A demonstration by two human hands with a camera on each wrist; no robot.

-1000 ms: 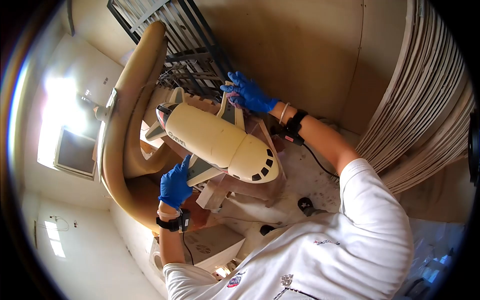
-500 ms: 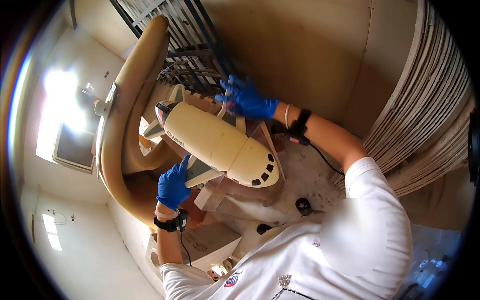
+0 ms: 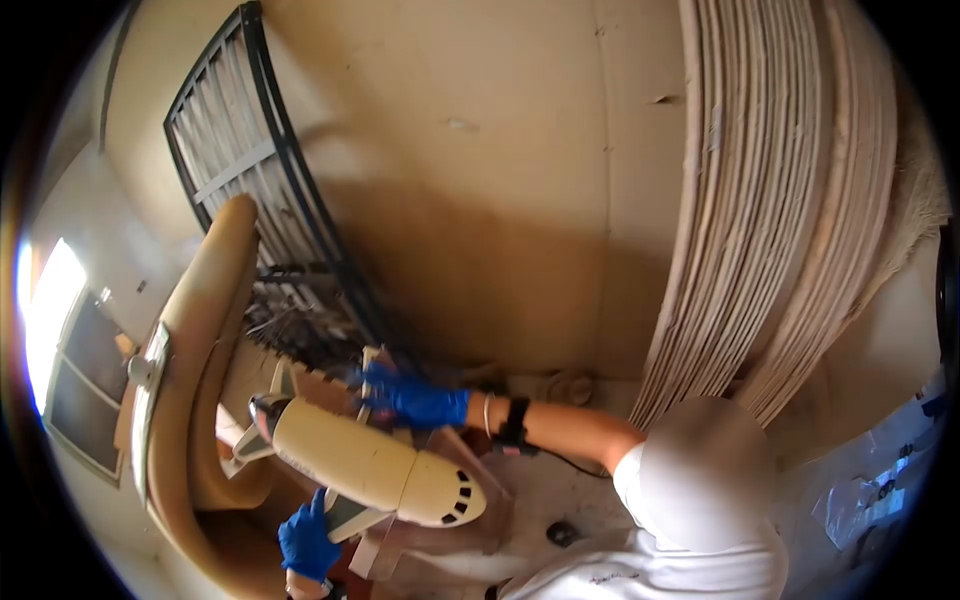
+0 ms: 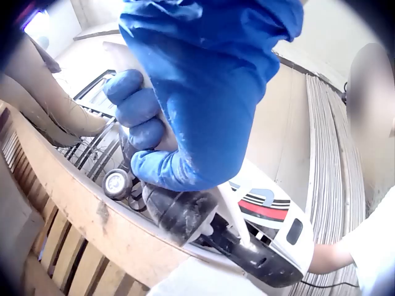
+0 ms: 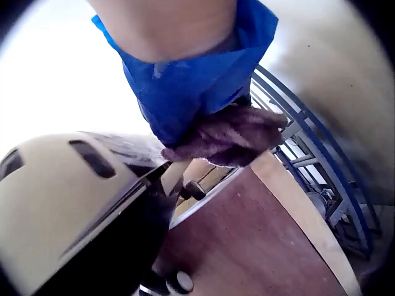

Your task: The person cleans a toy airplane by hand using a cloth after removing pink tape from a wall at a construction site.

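Note:
A cream model shuttle [image 3: 345, 455] with dark nose windows lies at lower left in the head view. My left hand [image 3: 308, 540] is at its near wing [image 3: 350, 518]; the left wrist view shows the gloved hand [image 4: 197, 111] with fingers curled round the pale wing edge [image 4: 123, 57], above black engine-like parts [image 4: 179, 213]. My right hand [image 3: 415, 397] reaches over the far wing, blurred. In the right wrist view a bunched purple cloth [image 5: 228, 135] is gripped under that hand [image 5: 179, 92], beside the shuttle body [image 5: 55, 191]; the fingertips are hidden.
A large tan curved form [image 3: 180, 400] stands left of the shuttle. Behind are a dark metal frame [image 3: 270, 130] and a tan wall panel [image 3: 480, 150]. Stacked sheets [image 3: 740, 180] stand at right. A reddish-brown board [image 5: 247, 240] lies below the right hand.
The head view has tilted up, so shuttle and hands sit lower and further left in it. The left hand stays at the near wing, the right hand around the far wing.

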